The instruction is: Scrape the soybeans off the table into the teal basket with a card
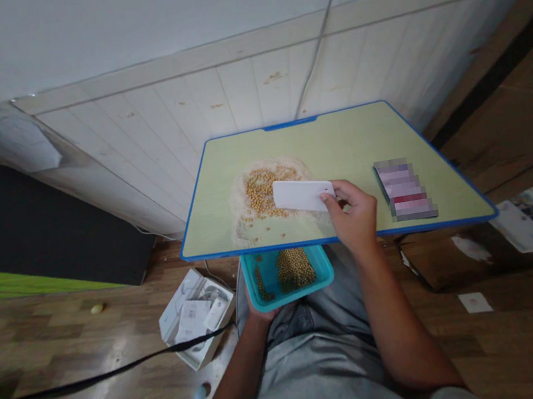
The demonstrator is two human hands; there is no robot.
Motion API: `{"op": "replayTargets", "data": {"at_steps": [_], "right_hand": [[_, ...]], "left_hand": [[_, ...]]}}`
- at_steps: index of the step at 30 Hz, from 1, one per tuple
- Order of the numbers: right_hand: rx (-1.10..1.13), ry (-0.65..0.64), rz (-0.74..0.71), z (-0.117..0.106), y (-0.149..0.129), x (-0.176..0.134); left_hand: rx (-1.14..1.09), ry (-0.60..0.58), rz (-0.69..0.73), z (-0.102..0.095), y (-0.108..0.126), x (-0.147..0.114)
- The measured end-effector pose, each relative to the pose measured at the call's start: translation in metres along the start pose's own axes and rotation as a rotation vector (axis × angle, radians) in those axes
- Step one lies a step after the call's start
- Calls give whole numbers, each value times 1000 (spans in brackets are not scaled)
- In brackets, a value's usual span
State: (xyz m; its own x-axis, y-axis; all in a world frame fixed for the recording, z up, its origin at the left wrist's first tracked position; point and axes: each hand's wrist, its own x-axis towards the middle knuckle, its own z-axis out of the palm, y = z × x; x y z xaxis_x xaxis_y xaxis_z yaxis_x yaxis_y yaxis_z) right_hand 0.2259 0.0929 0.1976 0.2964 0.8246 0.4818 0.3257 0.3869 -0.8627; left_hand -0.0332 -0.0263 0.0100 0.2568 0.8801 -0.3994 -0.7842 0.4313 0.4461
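My right hand [356,213] pinches one end of a flat white plastic card [300,195] with a small dark hole near my thumb. The card is held over the right side of a patch of round golden soybeans [259,194], with fine pale grains [239,216] spread around them on the table. Below the table's front edge, a turquoise plastic tub [328,275] rests in my left hand [264,312], whose fingers are mostly hidden beneath it. A heap of beans [296,269] lies in the tub, and a smaller strip of them runs along its left side.
The small table [338,141] has a pale green top and blue rim, close to a panelled wall. A pixelated pack [405,191] lies on its right side. An open white box [198,315] sits on the wooden floor, near a black strap [122,371].
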Motion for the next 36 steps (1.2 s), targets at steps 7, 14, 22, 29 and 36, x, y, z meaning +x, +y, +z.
{"op": "replayTargets", "data": {"at_steps": [7, 14, 22, 29, 36], "right_hand": [[28, -6, 31, -1, -3, -3], [145, -109, 76, 4, -8, -13], [187, -222, 110, 11, -1, -27], [216, -201, 148, 5, -6, -31], [263, -202, 193, 1, -10, -37]], "left_hand": [[-62, 26, -73, -29, 0, 7], [-130, -26, -65, -31, -3, 18], [-97, -134, -25, 9, 7, 6], [-64, -1, -15, 1, 1, 10], [-111, -88, -60, -18, -1, 18]]}}
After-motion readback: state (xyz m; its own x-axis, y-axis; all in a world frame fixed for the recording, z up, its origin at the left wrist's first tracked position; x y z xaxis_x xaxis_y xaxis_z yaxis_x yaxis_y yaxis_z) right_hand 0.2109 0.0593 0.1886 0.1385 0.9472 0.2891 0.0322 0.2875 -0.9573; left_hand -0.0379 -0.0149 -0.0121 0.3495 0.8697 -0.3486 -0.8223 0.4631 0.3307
